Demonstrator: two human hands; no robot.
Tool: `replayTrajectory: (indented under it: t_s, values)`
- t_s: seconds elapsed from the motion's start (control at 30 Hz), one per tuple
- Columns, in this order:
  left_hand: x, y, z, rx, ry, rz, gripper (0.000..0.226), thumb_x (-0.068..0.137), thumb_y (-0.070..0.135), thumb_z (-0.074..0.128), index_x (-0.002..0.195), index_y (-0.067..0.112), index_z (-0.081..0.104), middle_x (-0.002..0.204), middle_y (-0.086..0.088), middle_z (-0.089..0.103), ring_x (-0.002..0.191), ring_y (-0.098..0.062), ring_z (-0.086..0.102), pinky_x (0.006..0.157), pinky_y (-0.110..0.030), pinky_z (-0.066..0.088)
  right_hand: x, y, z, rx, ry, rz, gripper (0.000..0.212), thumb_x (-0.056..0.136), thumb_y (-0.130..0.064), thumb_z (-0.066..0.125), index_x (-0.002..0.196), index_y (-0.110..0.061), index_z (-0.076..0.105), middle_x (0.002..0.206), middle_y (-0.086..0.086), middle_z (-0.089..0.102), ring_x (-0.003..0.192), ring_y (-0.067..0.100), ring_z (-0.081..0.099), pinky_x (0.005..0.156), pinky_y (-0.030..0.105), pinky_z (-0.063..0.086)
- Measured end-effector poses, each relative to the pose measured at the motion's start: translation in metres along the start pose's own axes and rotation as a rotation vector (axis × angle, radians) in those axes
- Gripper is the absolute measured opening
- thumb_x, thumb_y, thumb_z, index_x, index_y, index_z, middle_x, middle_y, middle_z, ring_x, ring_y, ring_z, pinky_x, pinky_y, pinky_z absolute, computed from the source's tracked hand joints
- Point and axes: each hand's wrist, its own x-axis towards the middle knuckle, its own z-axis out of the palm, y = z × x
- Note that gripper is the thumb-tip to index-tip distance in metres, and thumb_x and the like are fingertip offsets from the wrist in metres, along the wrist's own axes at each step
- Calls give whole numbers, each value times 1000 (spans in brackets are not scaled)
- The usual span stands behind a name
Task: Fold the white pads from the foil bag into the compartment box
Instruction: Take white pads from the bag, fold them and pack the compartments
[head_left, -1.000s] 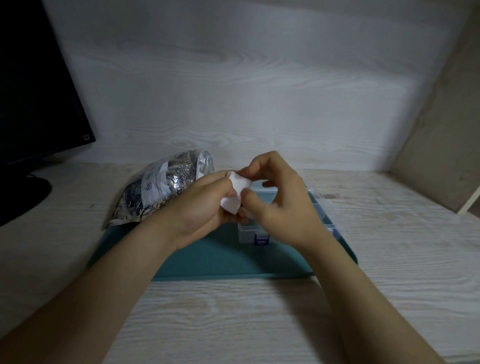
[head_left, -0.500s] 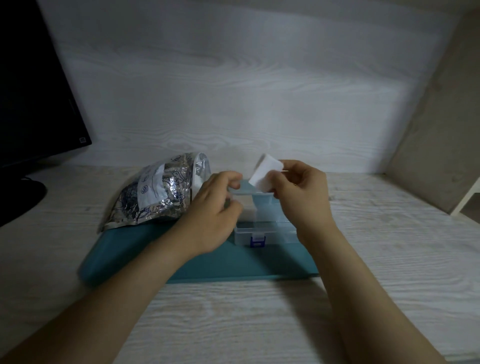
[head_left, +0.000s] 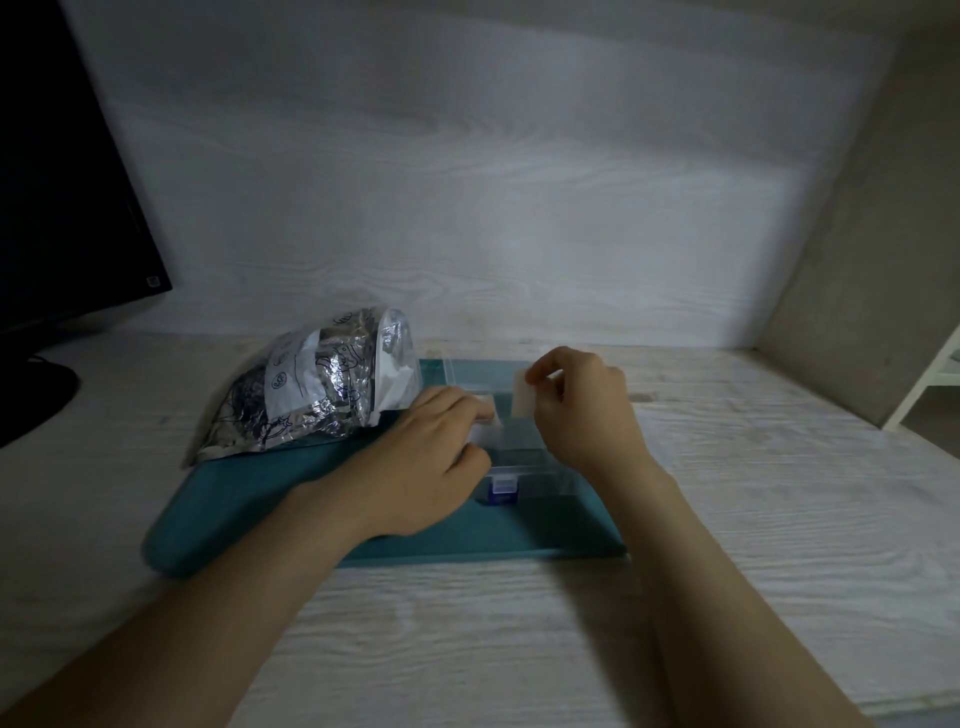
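The right hand (head_left: 582, 410) pinched a white pad (head_left: 523, 401) by its upper edge between thumb and fingertips. The pad stood nearly upright, long axis vertical, its flat face turned toward the person. It hung over the rear middle of the clear compartment box (head_left: 522, 457), so the open compartments lay straight below the pad's free lower edge and slightly nearer the person.

The left hand (head_left: 431, 457) lay over the box's left end. Its fingers were stretched across a pale shape there, probably another pad, with the thumb below it. Motion blur hid whether that hand gripped the shape or only rested on it.

The right hand was thus the one placed to deliver the pad, likely by a short drop beside the left fingertips. The foil bag (head_left: 311, 400) lay to the left, its mouth toward the box. Both sat on a teal tray (head_left: 467, 538) on the pale surface (head_left: 753, 519).
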Motion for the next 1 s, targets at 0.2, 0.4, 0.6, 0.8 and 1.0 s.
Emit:
replayTrajectory:
  t_s: [0.2,0.4,0.6,0.8,1.0]
  values:
    - [-2,2,-3,40,12,36,71,83,52,20,136,18,53,130,11,47,126,-2,32,110,-21,31,-1,-2,-1,-67,-122,14,26,97,-3,52,109,-14,73,93,8,68,78,24,60,71,31,48]
    - [-2,4,-4,60,17,23,43,92,39,35,126,20,53,122,12,45,119,-4,36,105,-22,34,5,-4,2,-75,-163,69,24,92,-2,62,101,-18,78,98,7,67,75,20,62,69,28,50]
    - [-2,1,-3,91,51,70,27,98,34,45,122,22,52,118,12,43,112,-4,35,96,-21,33,12,0,6,-83,-129,35,14,93,-9,70,95,-16,82,98,9,73,82,22,69,70,29,59]
    - [-1,1,-2,125,83,100,28,97,36,43,118,22,53,114,13,43,110,-5,36,92,-19,30,4,-5,-1,-124,-178,40,46,97,-13,56,54,-12,42,52,-1,42,48,12,37,38,14,27]
    - [-3,1,-5,146,107,120,51,90,49,30,121,20,58,117,13,49,115,-2,38,100,-22,39,1,-3,4,-93,-237,-12,46,97,-22,54,53,-13,43,53,1,49,50,17,44,52,31,37]
